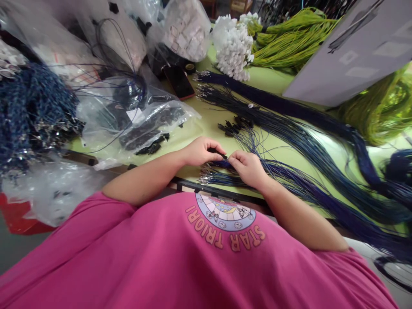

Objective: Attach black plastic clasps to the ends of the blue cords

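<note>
Near the table's front edge my two hands meet, fingertips almost touching. My left hand (206, 151) is closed in a pinch on a small black connector (221, 154). Thumb and forefinger of my right hand (246, 166) press together at the connector's right end, on what looks like a thin wire mostly hidden by the fingers. Below them lies a bundle of dark blue wires (289, 174) with shiny metal terminals (207, 176) at its left end. Just beyond my hands sits a small pile of black connectors (236, 125) with wires attached.
Two more dark wire bundles (273, 96) stretch to the right. On the left are clear plastic bags (154, 116), loose black connectors (152, 145) and a blue wire heap (32, 111). A phone (179, 81), white connectors (233, 47), green wires (289, 38) and a pale panel (347, 56) stand farther back.
</note>
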